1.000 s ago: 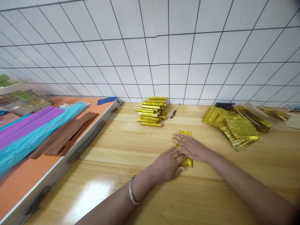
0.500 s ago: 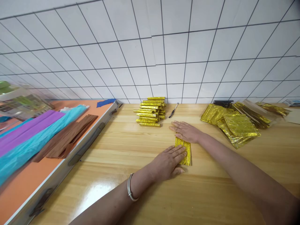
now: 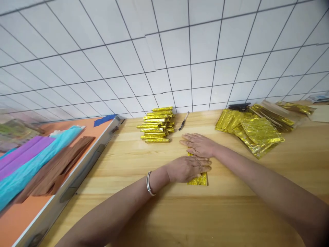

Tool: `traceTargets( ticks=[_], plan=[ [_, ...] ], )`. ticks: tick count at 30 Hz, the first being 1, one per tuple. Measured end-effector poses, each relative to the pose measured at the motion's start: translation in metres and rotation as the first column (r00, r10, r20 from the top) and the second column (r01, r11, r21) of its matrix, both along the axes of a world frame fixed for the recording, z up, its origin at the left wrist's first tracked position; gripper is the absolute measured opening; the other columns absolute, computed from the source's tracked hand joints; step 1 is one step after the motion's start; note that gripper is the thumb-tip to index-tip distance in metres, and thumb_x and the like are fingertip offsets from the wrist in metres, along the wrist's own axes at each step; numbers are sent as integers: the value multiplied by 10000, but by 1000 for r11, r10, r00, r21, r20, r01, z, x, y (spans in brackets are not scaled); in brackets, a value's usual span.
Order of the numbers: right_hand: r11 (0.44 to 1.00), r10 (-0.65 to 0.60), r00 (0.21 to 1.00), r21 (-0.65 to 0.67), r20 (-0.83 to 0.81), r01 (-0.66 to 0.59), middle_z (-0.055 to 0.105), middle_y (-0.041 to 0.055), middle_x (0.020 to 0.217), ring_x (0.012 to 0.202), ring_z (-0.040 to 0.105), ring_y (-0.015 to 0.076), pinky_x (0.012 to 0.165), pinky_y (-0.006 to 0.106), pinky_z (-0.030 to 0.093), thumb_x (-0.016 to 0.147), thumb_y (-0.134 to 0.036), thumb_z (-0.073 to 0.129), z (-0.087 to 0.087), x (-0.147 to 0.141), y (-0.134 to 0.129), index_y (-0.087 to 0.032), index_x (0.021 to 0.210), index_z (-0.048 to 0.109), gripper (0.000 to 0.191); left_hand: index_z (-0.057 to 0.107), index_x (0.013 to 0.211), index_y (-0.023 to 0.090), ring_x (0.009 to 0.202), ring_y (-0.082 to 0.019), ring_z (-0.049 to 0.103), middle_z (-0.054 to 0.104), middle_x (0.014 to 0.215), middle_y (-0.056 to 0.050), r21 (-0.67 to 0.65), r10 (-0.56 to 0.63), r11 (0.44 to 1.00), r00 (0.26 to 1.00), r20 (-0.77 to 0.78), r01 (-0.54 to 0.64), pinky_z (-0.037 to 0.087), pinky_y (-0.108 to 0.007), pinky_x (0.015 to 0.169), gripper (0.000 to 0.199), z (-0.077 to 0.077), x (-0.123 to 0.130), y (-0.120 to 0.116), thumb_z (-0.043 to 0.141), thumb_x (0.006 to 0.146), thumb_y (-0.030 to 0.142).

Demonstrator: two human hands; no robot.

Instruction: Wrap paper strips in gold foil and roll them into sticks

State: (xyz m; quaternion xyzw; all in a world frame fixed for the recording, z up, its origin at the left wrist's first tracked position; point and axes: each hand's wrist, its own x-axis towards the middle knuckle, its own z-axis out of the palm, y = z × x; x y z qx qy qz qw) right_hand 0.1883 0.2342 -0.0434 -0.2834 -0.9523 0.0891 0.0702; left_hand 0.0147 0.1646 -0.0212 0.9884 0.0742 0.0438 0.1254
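Observation:
A strip of shiny gold foil paper (image 3: 197,180) lies flat on the wooden table, its upper part mostly covered by both hands. My left hand (image 3: 189,168) rests flat across its middle, fingers stretched to the right, a silver bangle on the wrist. Just beyond it, my right hand (image 3: 199,144) presses flat over the far end with fingers extended to the left. The two hands touch or nearly touch. Past them is a stack of narrow folded gold strips (image 3: 157,125), with a pen (image 3: 184,121) lying to its right.
On the right lie wider gold foil sheets (image 3: 262,132) and a black object (image 3: 239,107). At the left, a raised-edge orange surface (image 3: 31,214) carries purple crepe paper (image 3: 24,154), turquoise crepe paper (image 3: 46,147) and brown crepe paper (image 3: 56,166). A white tiled wall (image 3: 177,51) bounds the back.
My left hand has slid away from me along the gold foil paper, closer to my right hand, uncovering more of its near end. The camera view has tilted and shifted slightly.

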Motion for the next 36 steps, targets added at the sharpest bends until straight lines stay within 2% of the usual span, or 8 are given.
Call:
traceTargets(
  ticks=[3, 7, 17, 21, 25, 30, 33, 36],
  plan=[
    [1000, 14, 1000, -4, -8, -14, 136, 33, 1496, 1356, 141, 210, 1078, 396, 112, 923, -481, 242, -2, 0, 1, -246, 1412, 223, 543, 237, 1396, 116, 1368, -183, 124, 229, 1462, -93, -22, 36, 999, 999, -40, -37, 139, -340, 1130, 532, 3, -2, -10, 319, 917, 334],
    [1000, 10, 1000, 0, -14, -10, 134, 37, 1495, 1354, 150, 213, 1077, 391, 106, 926, -475, 240, 0, 0, -1, -237, 1413, 222, 543, 164, 1413, 90, 1372, -234, 77, 119, 1483, -123, -53, 87, 994, 992, -89, -92, 108, -385, 1130, 661, 8, -1, -25, 334, 895, 464],
    [1000, 10, 1000, 28, -23, -9, 142, 35, 1493, 1351, 163, 219, 1075, 399, 127, 917, -491, 241, -3, 2, 0, -248, 1412, 230, 552, 120, 1412, 53, 1366, -293, 19, 71, 1480, -177, -102, 134, 983, 980, -144, -150, 115, -430, 1119, 847, 20, -1, -74, 355, 828, 619],
    [1000, -7, 1000, 19, -1, 7, 193, 59, 1481, 1347, 181, 220, 1074, 407, 147, 913, -490, 256, 7, 1, -4, -226, 1400, 272, 554, 152, 1406, 59, 1365, -295, 31, 99, 1475, -180, -98, 141, 983, 980, -142, -156, 143, -432, 1114, 848, 23, 0, -76, 375, 817, 626],
    [995, -84, 996, 53, -17, 85, 216, 105, 1471, 1354, 148, 233, 1085, 411, 124, 899, -511, 288, 16, -8, -27, -170, 1387, 308, 596, 152, 1408, 62, 1366, -281, 58, 122, 1471, -179, -84, 160, 981, 978, -137, -172, 134, -408, 1120, 851, 27, 0, -77, 406, 814, 616],
    [1000, -3, 1000, 10, -27, 3, 186, 62, 1484, 1355, 147, 211, 1088, 388, 130, 909, -494, 279, 13, -17, -56, -210, 1411, 237, 579, 141, 1414, 70, 1362, -284, 104, 128, 1472, -170, -108, 179, 975, 972, -151, -197, 130, -399, 1122, 850, 27, -1, -78, 409, 816, 612],
    [1000, 16, 999, -7, -34, -16, 168, 46, 1489, 1353, 155, 220, 1088, 401, 111, 912, -488, 278, 12, -20, -48, -241, 1409, 241, 556, 155, 1411, 64, 1365, -285, 78, 121, 1475, -165, -108, 178, 975, 972, -153, -195, 118, -396, 1124, 848, 26, -1, -77, 409, 815, 612],
    [998, 57, 998, -6, -28, -57, 148, 42, 1492, 1354, 150, 226, 1087, 405, 96, 915, -493, 261, 11, -22, -28, -248, 1402, 264, 545, 164, 1408, 61, 1368, -276, 47, 110, 1478, -158, -103, 174, 976, 972, -154, -191, 102, -390, 1127, 841, 25, -2, -76, 402, 818, 611]
  ],
)
